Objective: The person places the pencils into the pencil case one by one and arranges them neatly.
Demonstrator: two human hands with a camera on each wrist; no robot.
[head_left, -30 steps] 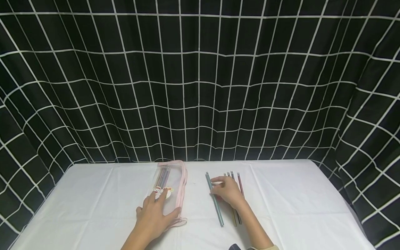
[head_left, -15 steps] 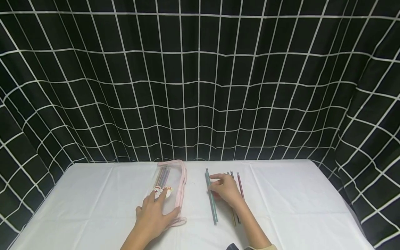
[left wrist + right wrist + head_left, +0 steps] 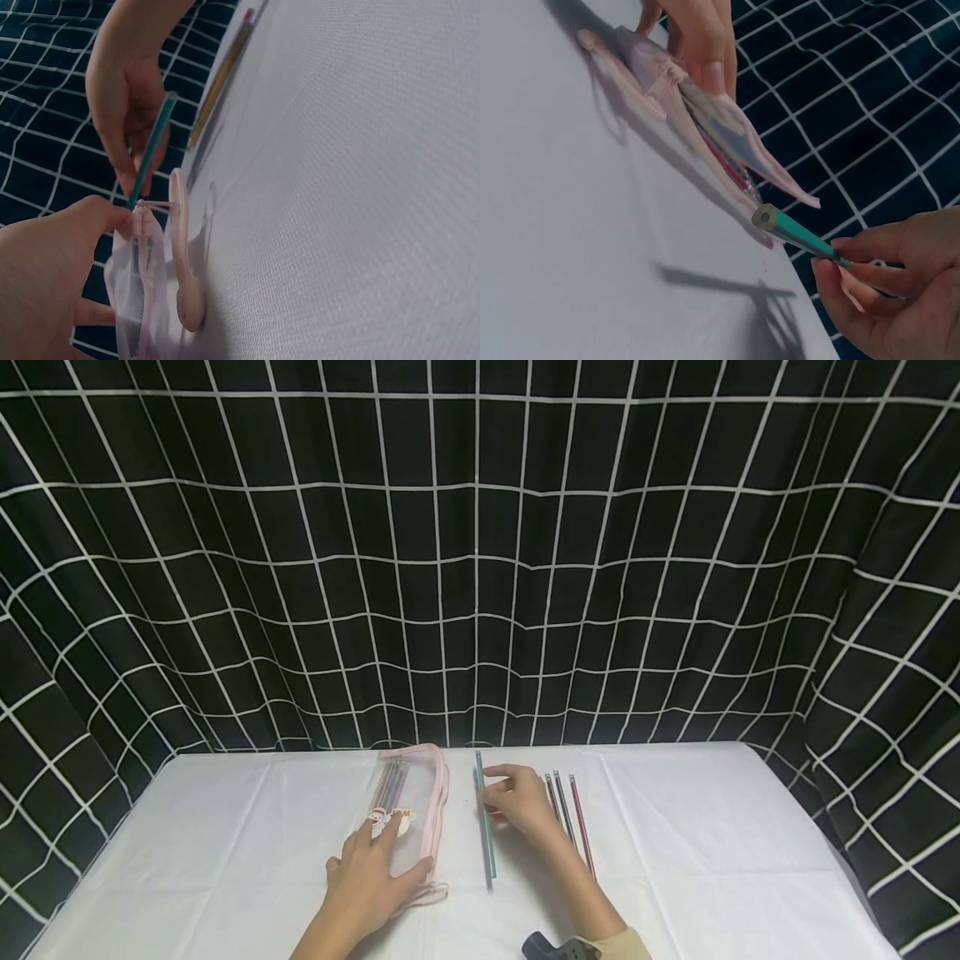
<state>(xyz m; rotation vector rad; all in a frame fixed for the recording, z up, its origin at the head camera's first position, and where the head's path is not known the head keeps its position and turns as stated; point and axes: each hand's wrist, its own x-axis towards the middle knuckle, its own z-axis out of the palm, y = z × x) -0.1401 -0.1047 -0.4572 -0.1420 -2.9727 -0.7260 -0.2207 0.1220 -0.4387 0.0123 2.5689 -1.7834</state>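
Observation:
My left hand point(image 3: 365, 877) lies over a clear pencil case point(image 3: 434, 827) with pink trim, its thumb on the zip edge and its other fingers across the top. In the right wrist view the zipped side gapes, with pencils point(image 3: 724, 161) visible inside. To the right, my right hand point(image 3: 521, 802) pinches a green pencil point(image 3: 487, 843) between thumb and fingers. This pencil is raised off the cloth, and its flat unsharpened end points toward the case's opening in the right wrist view point(image 3: 765, 217).
Several loose pencils lie right of the case, among them a red one point(image 3: 582, 827) and a dark one point(image 3: 566, 806), partly behind the right forearm. A yellow pencil point(image 3: 222, 82) shows in the left wrist view. White cloth point(image 3: 720, 843) covers the table; a black checked curtain point(image 3: 480, 568) hangs behind.
My right hand has lifted the green pencil off the cloth and carried it left toward the pencil case, turning it more upright in view. The left hand and case stay in place.

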